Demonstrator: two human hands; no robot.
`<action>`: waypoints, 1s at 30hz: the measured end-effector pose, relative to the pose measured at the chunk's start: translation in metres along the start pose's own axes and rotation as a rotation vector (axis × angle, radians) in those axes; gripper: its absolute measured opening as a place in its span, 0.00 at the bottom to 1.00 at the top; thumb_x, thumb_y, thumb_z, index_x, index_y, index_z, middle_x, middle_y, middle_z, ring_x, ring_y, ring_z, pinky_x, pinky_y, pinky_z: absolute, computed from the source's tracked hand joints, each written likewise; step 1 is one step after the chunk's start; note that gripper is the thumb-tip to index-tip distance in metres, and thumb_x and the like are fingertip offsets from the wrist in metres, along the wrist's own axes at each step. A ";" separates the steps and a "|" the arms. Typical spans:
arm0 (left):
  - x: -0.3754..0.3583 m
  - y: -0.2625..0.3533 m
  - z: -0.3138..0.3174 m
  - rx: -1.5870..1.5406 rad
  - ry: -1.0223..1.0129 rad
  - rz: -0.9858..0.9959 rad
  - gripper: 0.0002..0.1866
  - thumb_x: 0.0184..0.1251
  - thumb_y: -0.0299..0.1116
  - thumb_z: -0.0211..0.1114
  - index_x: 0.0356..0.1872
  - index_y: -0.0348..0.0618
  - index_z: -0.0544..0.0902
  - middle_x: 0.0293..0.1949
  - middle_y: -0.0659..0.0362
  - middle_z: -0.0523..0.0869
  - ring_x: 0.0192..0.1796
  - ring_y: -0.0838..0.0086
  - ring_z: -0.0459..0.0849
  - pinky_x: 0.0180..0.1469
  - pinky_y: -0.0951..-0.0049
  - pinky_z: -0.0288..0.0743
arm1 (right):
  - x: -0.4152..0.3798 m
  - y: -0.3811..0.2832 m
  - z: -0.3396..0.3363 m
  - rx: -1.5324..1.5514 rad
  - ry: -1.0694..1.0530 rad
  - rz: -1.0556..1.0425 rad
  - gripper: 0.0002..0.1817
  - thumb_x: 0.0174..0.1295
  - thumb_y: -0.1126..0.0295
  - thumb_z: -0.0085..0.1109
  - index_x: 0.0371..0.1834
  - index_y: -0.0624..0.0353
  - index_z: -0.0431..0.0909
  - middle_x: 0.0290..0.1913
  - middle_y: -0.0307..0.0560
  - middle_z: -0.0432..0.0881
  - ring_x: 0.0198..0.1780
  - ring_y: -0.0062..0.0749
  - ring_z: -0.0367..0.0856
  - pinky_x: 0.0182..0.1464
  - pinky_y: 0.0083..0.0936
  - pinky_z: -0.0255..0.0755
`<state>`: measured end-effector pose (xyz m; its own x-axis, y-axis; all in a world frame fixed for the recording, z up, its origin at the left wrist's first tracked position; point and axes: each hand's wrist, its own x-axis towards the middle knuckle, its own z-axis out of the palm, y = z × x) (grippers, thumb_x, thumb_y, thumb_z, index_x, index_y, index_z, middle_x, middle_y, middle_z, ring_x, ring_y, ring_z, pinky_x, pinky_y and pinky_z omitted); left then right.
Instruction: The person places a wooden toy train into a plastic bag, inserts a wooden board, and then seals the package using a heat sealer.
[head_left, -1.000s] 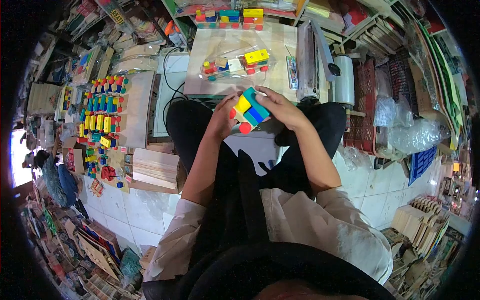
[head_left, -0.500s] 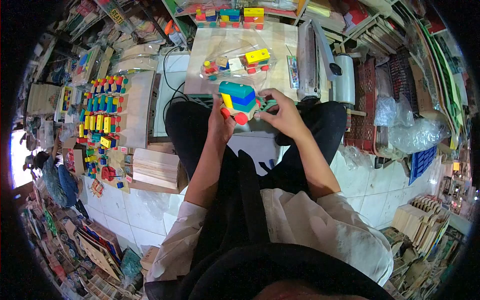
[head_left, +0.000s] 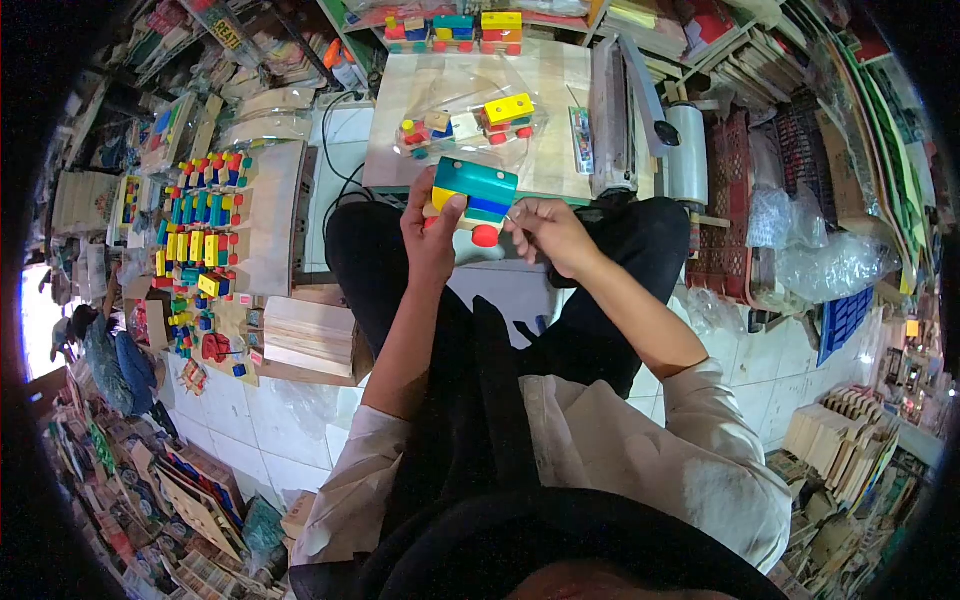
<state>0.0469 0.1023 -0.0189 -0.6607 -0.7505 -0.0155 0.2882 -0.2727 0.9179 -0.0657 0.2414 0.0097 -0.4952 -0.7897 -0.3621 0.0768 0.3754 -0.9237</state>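
Observation:
A toy train car [head_left: 474, 190] with a teal top, yellow and blue blocks and red wheels is held above my lap, at the table's near edge. My left hand [head_left: 431, 232] is wrapped round its left side, the thumb on the yellow block. At the car's right end, my right hand [head_left: 545, 232] has its fingers bent and pressed together; what they pinch, if anything, is too small to make out. Just beyond, more toy train pieces [head_left: 510, 109] lie on clear plastic on the wooden table [head_left: 400, 100].
A long sealer-like device [head_left: 613, 120] stands on the table's right side, beside a plastic roll [head_left: 688, 155]. Rows of coloured toy trains [head_left: 205, 208] lie on a board at left. Another person [head_left: 100, 350] is at far left. A red crate [head_left: 727, 210] stands at right.
The toy car has turned, showing more of its teal top. My left thumb has come onto its yellow block. My right fingers have drawn together near its right end.

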 end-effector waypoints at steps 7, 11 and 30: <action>0.000 0.025 0.010 -0.198 0.128 -0.367 0.19 0.63 0.39 0.63 0.50 0.40 0.74 0.40 0.61 0.79 0.41 0.79 0.80 0.38 0.77 0.79 | -0.015 -0.017 -0.013 -0.880 0.095 -0.763 0.11 0.58 0.68 0.54 0.42 0.60 0.72 0.36 0.53 0.75 0.37 0.44 0.79 0.35 0.34 0.76; -0.001 0.025 0.016 -0.223 0.132 -0.484 0.18 0.64 0.40 0.62 0.50 0.42 0.74 0.39 0.62 0.80 0.39 0.79 0.81 0.35 0.79 0.78 | -0.008 -0.018 -0.028 -1.112 0.002 -0.880 0.11 0.54 0.72 0.54 0.40 0.62 0.71 0.34 0.52 0.75 0.36 0.44 0.79 0.34 0.34 0.75; -0.005 0.041 0.024 -0.167 0.044 -0.447 0.15 0.66 0.39 0.60 0.47 0.41 0.75 0.37 0.61 0.81 0.36 0.80 0.81 0.35 0.78 0.79 | -0.010 -0.031 -0.040 -1.314 -0.165 -0.962 0.10 0.53 0.70 0.52 0.36 0.62 0.68 0.35 0.51 0.74 0.38 0.40 0.80 0.31 0.34 0.76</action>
<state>0.0455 0.1090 0.0277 -0.7165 -0.5616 -0.4138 0.0925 -0.6644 0.7416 -0.0978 0.2570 0.0465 0.1766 -0.9710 0.1614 -0.9759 -0.1941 -0.0999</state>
